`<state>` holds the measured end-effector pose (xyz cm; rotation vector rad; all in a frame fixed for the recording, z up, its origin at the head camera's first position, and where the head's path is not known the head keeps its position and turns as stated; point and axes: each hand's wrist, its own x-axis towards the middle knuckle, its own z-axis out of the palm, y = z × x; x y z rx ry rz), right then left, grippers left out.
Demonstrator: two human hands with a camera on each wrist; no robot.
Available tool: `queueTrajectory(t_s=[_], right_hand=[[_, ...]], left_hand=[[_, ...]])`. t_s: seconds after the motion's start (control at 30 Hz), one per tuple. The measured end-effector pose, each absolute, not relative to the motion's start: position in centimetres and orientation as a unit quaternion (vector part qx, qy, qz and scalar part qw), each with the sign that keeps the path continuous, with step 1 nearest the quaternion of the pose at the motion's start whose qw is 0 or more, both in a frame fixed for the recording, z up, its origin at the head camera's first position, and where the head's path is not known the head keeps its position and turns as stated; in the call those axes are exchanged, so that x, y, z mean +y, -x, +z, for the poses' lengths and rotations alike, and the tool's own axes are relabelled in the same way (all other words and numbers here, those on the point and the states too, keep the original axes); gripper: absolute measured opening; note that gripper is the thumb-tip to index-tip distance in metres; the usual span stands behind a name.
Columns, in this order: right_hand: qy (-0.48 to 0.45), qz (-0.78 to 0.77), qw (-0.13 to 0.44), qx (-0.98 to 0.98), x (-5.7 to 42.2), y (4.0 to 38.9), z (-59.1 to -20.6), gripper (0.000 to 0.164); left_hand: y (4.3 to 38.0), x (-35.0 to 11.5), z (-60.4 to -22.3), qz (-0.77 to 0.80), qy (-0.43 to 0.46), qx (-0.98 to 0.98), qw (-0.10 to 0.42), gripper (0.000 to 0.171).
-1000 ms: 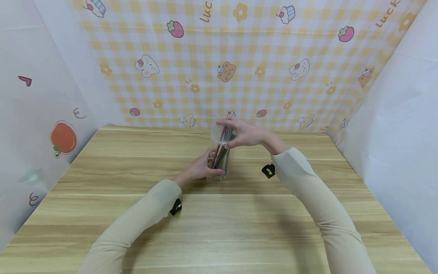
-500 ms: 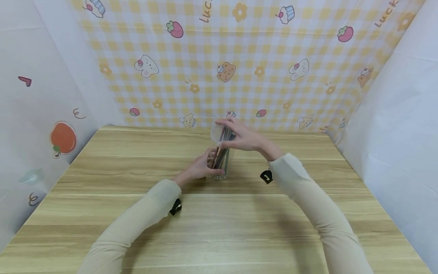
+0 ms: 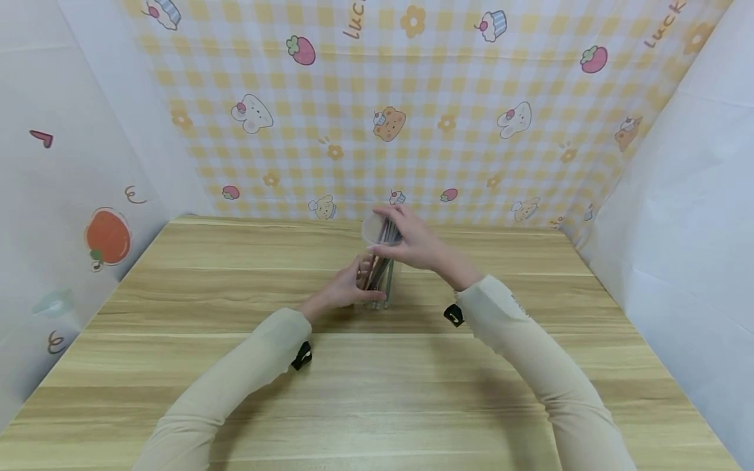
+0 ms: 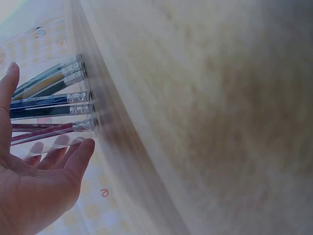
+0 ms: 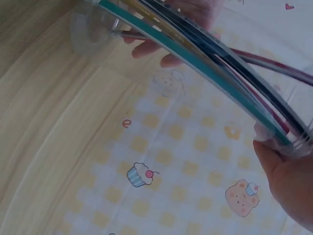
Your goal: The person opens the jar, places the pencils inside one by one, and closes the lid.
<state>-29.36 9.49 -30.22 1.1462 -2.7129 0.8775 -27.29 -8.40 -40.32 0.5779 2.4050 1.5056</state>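
A clear plastic canister (image 3: 371, 230) stands on the table near the middle, with several pencils (image 3: 381, 273) leaning inside. In the left wrist view, the pencils (image 4: 54, 104) have their metal-banded eraser ends toward the table. My left hand (image 3: 343, 288) grips the canister low on its left side, thumb in front and fingers behind. Around the round top my right hand (image 3: 415, 242) holds the rim, thumb at the front and fingers at the back. The right wrist view catches teal, gold, dark blue and red pencils (image 5: 195, 61) slanting through the canister, beside the right hand (image 5: 288, 188).
The wood-grain table (image 3: 389, 392) runs back to a yellow checked cloth (image 3: 448, 98) with cartoon prints. White sheets hang at the left (image 3: 71, 163) and right (image 3: 665, 196). A dark wrist mount (image 3: 453, 315) sits below the right cuff.
My right wrist has swung down and toward me, and its thumb has moved left along the front of the rim. The left hand and the canister keep their place.
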Motion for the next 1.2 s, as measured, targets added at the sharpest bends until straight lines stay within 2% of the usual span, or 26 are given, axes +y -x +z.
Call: queueTrajectory(t_s=[0.2, 0.37, 0.5, 0.63, 0.87, 1.2], right_hand=[[-0.337, 0.243, 0.089, -0.905, 8.7, 28.7, -30.5, 0.075], [-0.408, 0.224, 0.120, -0.877, 9.1, 29.1, -30.8, 0.067], [-0.477, 0.244, 0.085, -0.840, 10.0, 29.5, -30.7, 0.056], [-0.490, 0.255, 0.036, -0.833, 10.6, 29.4, -30.2, 0.054], [-0.458, 0.262, 0.008, -0.849, 10.7, 29.0, -29.4, 0.059], [-0.332, 0.291, 0.045, -0.896, 9.5, 28.8, -30.1, 0.073]], left_hand=[[27.1, -8.5, -40.2, 0.520, -0.208, 0.819, 0.129, 0.081], [27.7, -8.6, -41.2, 0.515, -0.219, 0.821, 0.112, 0.079], [27.7, -8.6, -41.1, 0.516, -0.205, 0.823, 0.118, 0.079], [27.8, -8.5, -41.1, 0.514, -0.195, 0.826, 0.126, 0.082], [27.8, -8.4, -41.0, 0.520, -0.196, 0.822, 0.125, 0.081], [27.7, -8.5, -41.0, 0.517, -0.192, 0.825, 0.121, 0.079]])
